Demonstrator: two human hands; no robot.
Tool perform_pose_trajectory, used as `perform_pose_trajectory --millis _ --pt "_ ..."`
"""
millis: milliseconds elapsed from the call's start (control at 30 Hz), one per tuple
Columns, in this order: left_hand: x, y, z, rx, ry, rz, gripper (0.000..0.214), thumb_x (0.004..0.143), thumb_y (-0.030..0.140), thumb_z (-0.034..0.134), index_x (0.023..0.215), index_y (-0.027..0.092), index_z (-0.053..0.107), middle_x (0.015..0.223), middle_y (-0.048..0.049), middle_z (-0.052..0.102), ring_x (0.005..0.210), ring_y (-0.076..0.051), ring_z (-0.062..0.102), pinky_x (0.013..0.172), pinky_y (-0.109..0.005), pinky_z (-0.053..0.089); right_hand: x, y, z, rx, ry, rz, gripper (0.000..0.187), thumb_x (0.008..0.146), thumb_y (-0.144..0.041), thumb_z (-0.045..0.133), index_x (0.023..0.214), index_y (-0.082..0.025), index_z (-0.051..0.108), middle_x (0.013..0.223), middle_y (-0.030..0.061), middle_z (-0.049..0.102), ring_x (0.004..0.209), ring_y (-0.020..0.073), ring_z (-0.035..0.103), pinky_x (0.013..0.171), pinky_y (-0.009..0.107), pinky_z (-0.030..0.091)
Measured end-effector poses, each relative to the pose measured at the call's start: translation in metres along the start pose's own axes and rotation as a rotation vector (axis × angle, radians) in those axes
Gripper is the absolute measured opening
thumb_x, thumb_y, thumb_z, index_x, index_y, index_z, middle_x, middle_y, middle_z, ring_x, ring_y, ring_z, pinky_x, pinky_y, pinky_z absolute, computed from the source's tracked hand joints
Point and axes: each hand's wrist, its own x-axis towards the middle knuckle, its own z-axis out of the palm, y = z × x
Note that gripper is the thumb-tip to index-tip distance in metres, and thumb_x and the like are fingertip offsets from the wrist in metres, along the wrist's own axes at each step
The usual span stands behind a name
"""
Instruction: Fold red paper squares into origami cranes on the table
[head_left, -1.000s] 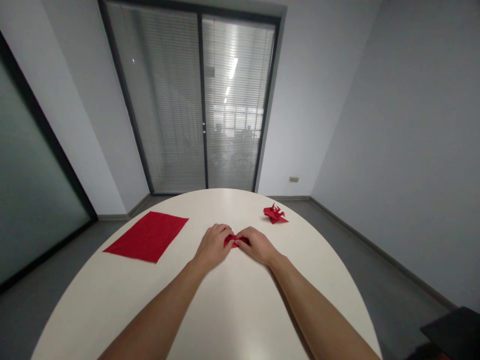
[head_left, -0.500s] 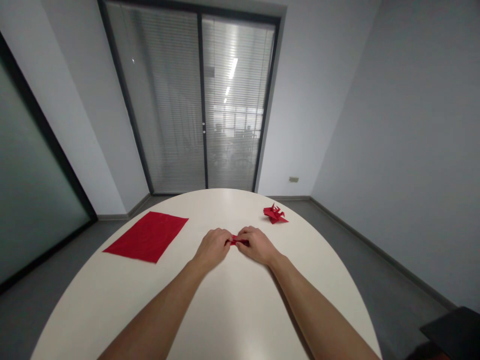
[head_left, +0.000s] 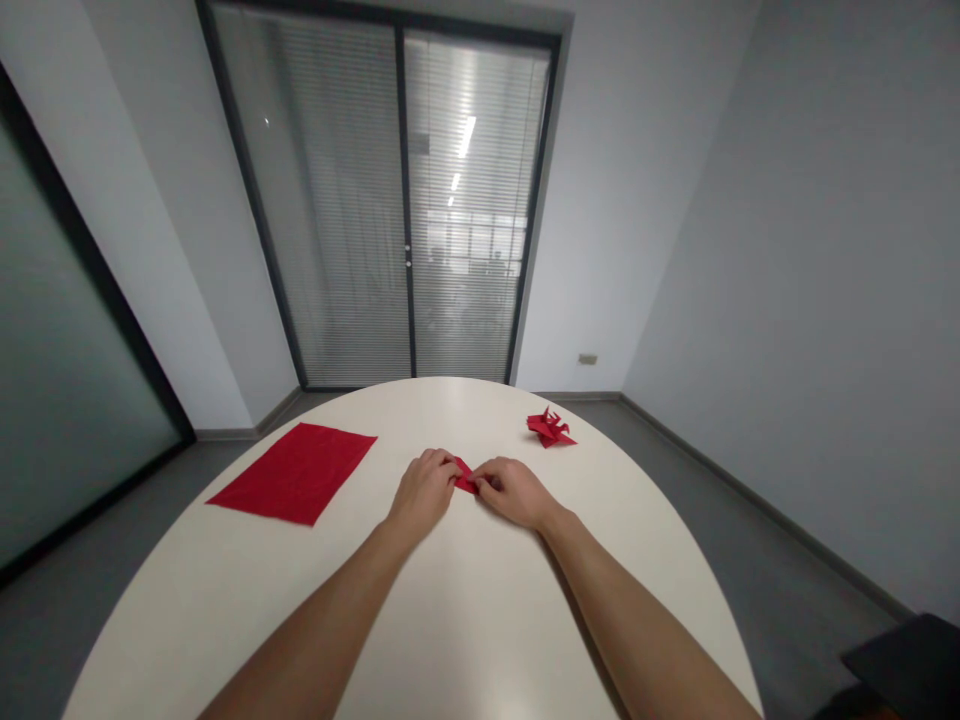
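A small folded piece of red paper [head_left: 464,477] lies at the middle of the white round table, between my two hands. My left hand [head_left: 426,490] grips its left side, fingertips curled over the edge. From the right, my right hand [head_left: 514,490] pinches the paper with thumb and forefinger. Both hands hide parts of it, so its full shape cannot be made out. Beyond my right hand sits a cluster of red folded paper figures [head_left: 550,428], with pointed tips sticking up; they look like origami cranes.
A flat red paper sheet [head_left: 296,475] lies on the left of the table [head_left: 450,620]. Behind the table's far edge stands a glass partition with blinds [head_left: 472,300]. A black object [head_left: 907,660], partly cut off, shows at the lower right.
My hands have shifted slightly and the left fingers have moved up and left. More of the folded red paper shows between them now. The sheet and figures have not moved.
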Motion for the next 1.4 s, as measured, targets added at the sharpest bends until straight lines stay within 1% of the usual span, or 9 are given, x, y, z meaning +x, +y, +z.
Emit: perform_pose_trajectory --millis 167,467,567,667,800,1000,1100,1267,1400 --pt "0.000 -0.005 0.001 -0.035 -0.049 -0.033 0.032 0.091 0.008 0.050 0.106 0.023 0.075 0.107 -0.0043 0.073 0.101 -0.022 0.064 0.093 -0.035 0.049 -0.001 0.004 0.003 0.159 -0.025 0.024 0.042 0.082 -0.005 0.049 0.108 -0.023 0.076 0.098 0.0013 0.077 0.082 0.0166 0.067 0.080 0.027 0.049" --pt "-0.004 -0.005 0.006 -0.156 -0.051 0.060 0.032 0.096 0.017 0.048 0.117 0.021 0.071 0.126 -0.0071 0.071 0.116 -0.024 0.064 0.108 -0.043 0.044 -0.001 0.013 0.007 0.121 0.044 0.030 0.041 0.082 -0.008 0.055 0.112 -0.026 0.077 0.101 0.0038 0.076 0.091 0.0205 0.066 0.087 0.033 0.051" --pt "-0.005 -0.005 0.005 -0.195 -0.064 0.056 0.029 0.096 0.017 0.047 0.114 0.023 0.070 0.128 -0.0064 0.070 0.118 -0.023 0.064 0.111 -0.045 0.040 -0.001 0.015 0.009 0.102 0.082 -0.010 0.040 0.081 -0.009 0.060 0.113 -0.026 0.076 0.115 0.0062 0.072 0.107 0.0227 0.063 0.099 0.039 0.048" --pt "-0.005 -0.004 0.005 -0.219 -0.072 0.043 0.027 0.096 0.017 0.047 0.112 0.023 0.068 0.127 -0.0064 0.070 0.116 -0.023 0.064 0.112 -0.046 0.040 -0.001 0.015 0.010 0.081 0.096 -0.043 0.039 0.080 -0.013 0.067 0.117 -0.024 0.074 0.126 0.0092 0.068 0.118 0.0253 0.059 0.105 0.042 0.044" --pt "-0.005 -0.004 0.006 -0.221 -0.090 0.014 0.024 0.096 0.019 0.049 0.111 0.023 0.068 0.129 -0.0067 0.069 0.120 -0.024 0.063 0.114 -0.050 0.037 -0.001 0.016 0.008 0.067 0.026 -0.064 0.040 0.082 -0.024 0.072 0.121 -0.023 0.072 0.122 0.0092 0.071 0.113 0.0261 0.062 0.104 0.043 0.045" --pt "-0.007 -0.008 0.009 -0.223 -0.100 0.013 0.025 0.096 0.020 0.050 0.115 0.023 0.067 0.129 -0.0072 0.069 0.120 -0.024 0.063 0.113 -0.049 0.037 -0.002 0.023 0.004 0.123 -0.061 -0.072 0.063 0.070 -0.039 0.085 0.129 -0.024 0.068 0.126 0.0099 0.069 0.126 0.0317 0.056 0.109 0.046 0.041" --pt "-0.007 -0.009 0.009 -0.223 -0.096 0.014 0.028 0.096 0.020 0.051 0.120 0.023 0.065 0.131 -0.0076 0.068 0.121 -0.024 0.062 0.113 -0.048 0.039 -0.004 0.023 0.004 0.178 -0.079 -0.019 0.058 0.071 -0.029 0.082 0.128 -0.025 0.070 0.128 0.0084 0.069 0.128 0.0320 0.054 0.110 0.046 0.041" --pt "-0.008 -0.008 0.007 -0.230 -0.088 0.033 0.028 0.097 0.021 0.050 0.120 0.023 0.066 0.132 -0.0078 0.067 0.120 -0.024 0.063 0.111 -0.047 0.041 -0.004 0.020 0.005 0.330 -0.050 -0.001 0.049 0.076 -0.006 0.059 0.119 -0.025 0.074 0.119 0.0050 0.072 0.099 0.0215 0.068 0.089 0.034 0.054" --pt "-0.008 -0.008 0.006 -0.231 -0.089 0.062 0.029 0.095 0.020 0.054 0.119 0.024 0.068 0.133 -0.0076 0.067 0.122 -0.024 0.062 0.111 -0.044 0.041 -0.004 0.022 0.007 0.375 -0.038 -0.023 0.049 0.071 -0.004 0.059 0.113 -0.024 0.075 0.122 0.0052 0.072 0.106 0.0227 0.067 0.097 0.037 0.052"
